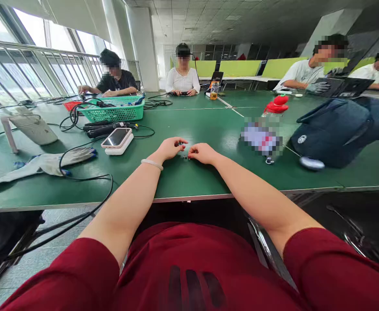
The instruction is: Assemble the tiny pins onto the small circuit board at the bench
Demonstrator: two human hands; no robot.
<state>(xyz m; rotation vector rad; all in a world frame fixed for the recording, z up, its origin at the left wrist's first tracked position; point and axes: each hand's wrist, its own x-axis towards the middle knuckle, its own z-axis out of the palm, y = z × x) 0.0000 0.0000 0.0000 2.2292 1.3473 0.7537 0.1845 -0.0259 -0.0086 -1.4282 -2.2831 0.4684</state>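
Observation:
Both of my forearms reach over the green table (208,177) and my hands nearly meet. My left hand (170,148) has a pale band round the wrist. Its thumb and fingers curl together round a small dark, shiny bit that is too small to name. My right hand (202,153) is closed in a pinch, its fingertips down by the tabletop; whatever they hold is hidden. A few tiny metallic pieces (185,157) lie between the two hands, close to the right fingertips. Their kind does not show.
On the left are a white-cased phone (117,138), work gloves (56,163), black cables and a green basket (111,111). A dark blue backpack (335,129), a computer mouse (311,163) and a red-capped bottle (276,106) stand right. Several people sit around the table.

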